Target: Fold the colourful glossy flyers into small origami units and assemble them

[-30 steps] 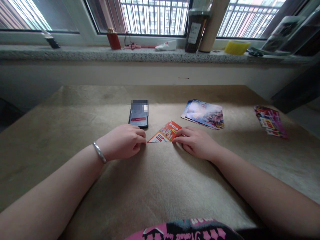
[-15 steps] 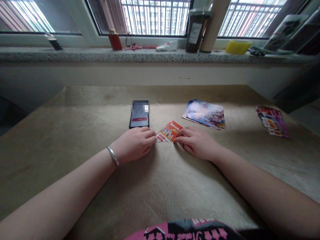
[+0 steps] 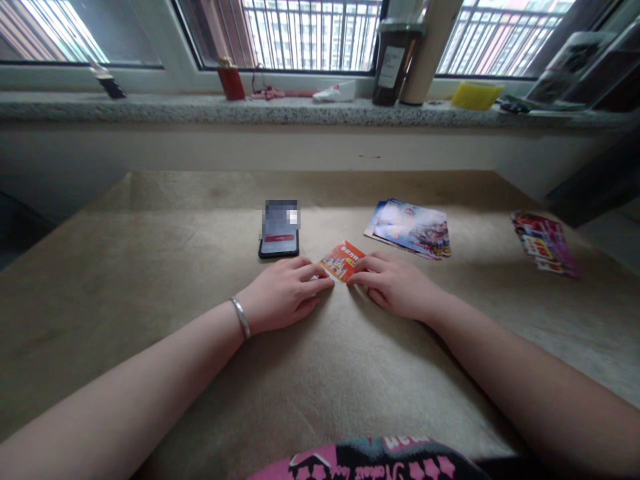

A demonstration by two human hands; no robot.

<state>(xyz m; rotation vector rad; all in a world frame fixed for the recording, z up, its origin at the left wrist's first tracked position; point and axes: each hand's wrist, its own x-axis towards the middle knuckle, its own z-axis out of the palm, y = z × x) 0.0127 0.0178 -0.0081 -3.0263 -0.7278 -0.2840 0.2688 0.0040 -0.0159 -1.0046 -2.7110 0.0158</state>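
Observation:
A small orange and white printed leaflet [image 3: 343, 260] lies on the table between my two hands. My left hand [image 3: 285, 293], with a silver bangle at the wrist, reaches over the leaflet's left part. Its fingers are stretched out and lie flat, covering that end. My right hand [image 3: 395, 283] has its fingers and thumb closed at the leaflet's right edge; that edge is hidden under them. Just beyond my left hand lies a phone [image 3: 279, 247] with a lit screen, partly blurred out.
Behind my right hand lies a stack of glossy picture sheets [image 3: 413, 228]. Colourful cards [image 3: 545, 245] lie at the table's right. On the stone windowsill [image 3: 170, 112] stand a dark lidded container [image 3: 395, 63], a red lighter-shaped object [image 3: 231, 81] and a yellow block [image 3: 476, 97].
My left hand has moved right, away from the phone, and its fingers now cover more of the leaflet's left part. My right hand has hardly moved.

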